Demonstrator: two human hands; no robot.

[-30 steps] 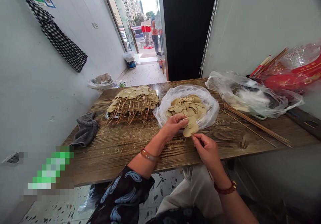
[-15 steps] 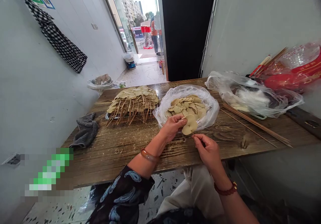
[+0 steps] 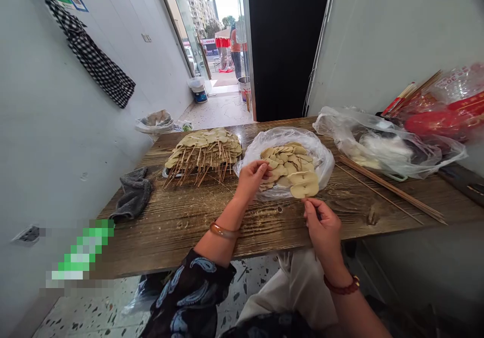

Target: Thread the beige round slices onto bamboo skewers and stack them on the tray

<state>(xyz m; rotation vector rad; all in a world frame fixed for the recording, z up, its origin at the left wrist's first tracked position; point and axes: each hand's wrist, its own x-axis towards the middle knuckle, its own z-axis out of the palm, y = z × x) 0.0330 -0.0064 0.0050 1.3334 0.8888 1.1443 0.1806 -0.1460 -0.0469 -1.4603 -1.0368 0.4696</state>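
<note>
My right hand (image 3: 323,224) pinches the lower end of a thin wooden skewer just in front of the bag. Pale yellow potato slices (image 3: 304,184) are threaded on that skewer, overlapping, and face me. My left hand (image 3: 254,177) is at the left side of an open clear plastic bag (image 3: 247,151), its thumb and fingers closed at the edge of a potato slice. Inside the bag lies a heap of loose potato slices (image 3: 285,154). To the left, loaded skewers (image 3: 206,149) are stacked on a tray, sticks pointing towards me.
Bare skewers (image 3: 393,189) lie to the right on the wooden table (image 3: 212,227). Behind them are another clear bag (image 3: 378,141) and red packaging (image 3: 434,118). A grey cloth (image 3: 132,194) lies at the left. Beyond the table a doorway opens outside, where a person (image 3: 236,50) stands.
My left hand has let go of the skewered slice and moved left to the loose slices. My right hand has shifted slightly right with the skewer, which now shows overlapping slices.
</note>
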